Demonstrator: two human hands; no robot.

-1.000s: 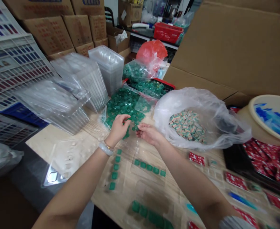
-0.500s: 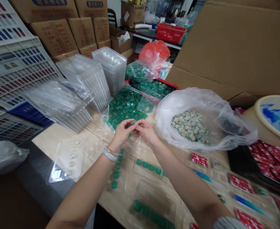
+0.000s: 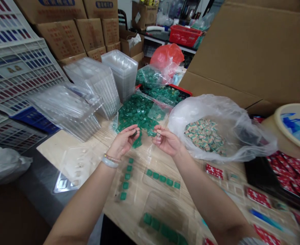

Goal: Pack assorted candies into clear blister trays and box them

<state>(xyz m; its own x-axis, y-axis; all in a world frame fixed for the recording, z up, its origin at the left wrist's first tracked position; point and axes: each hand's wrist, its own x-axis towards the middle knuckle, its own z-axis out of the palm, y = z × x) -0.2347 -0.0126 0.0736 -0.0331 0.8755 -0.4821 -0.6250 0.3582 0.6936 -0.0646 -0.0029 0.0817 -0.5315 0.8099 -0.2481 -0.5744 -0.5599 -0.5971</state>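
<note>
The bare left hand (image 3: pixel 121 144) curls its thumb and fingers nearly together; the bare right hand (image 3: pixel 169 143), well apart from it, pinches likewise; whether either holds a piece I cannot tell; a heap of translucent green plastic pieces (image 3: pixel 134 110) lies just beyond both; square green pieces (image 3: pixel 162 178) line clear plastic trays (image 3: pixel 162 200) nearer the person.

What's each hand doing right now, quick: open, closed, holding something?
Left hand: closed in a pinch, seemingly on a small dark piece.
Right hand: closed in a pinch; whether it holds anything can't be told.
</note>
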